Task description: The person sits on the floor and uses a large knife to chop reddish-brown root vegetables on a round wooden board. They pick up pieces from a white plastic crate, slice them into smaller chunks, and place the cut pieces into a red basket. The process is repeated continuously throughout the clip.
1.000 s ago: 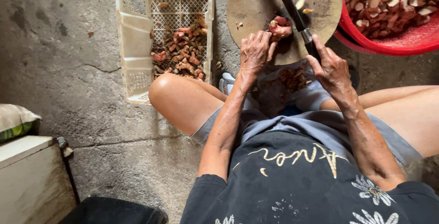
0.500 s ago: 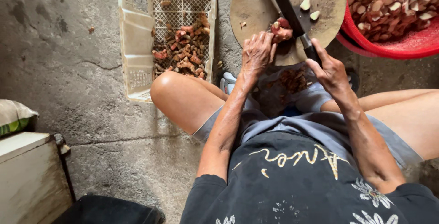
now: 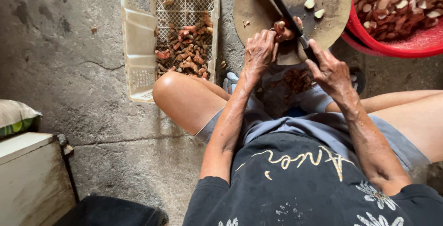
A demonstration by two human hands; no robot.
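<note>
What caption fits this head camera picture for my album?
Left hand steadies a reddish root on a round chopping block while right hand grips a knife.

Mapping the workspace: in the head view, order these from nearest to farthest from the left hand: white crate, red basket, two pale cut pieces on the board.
1. Pale cut pieces, up and right of the left hand.
2. White crate, on its left.
3. Red basket, far right.
</note>
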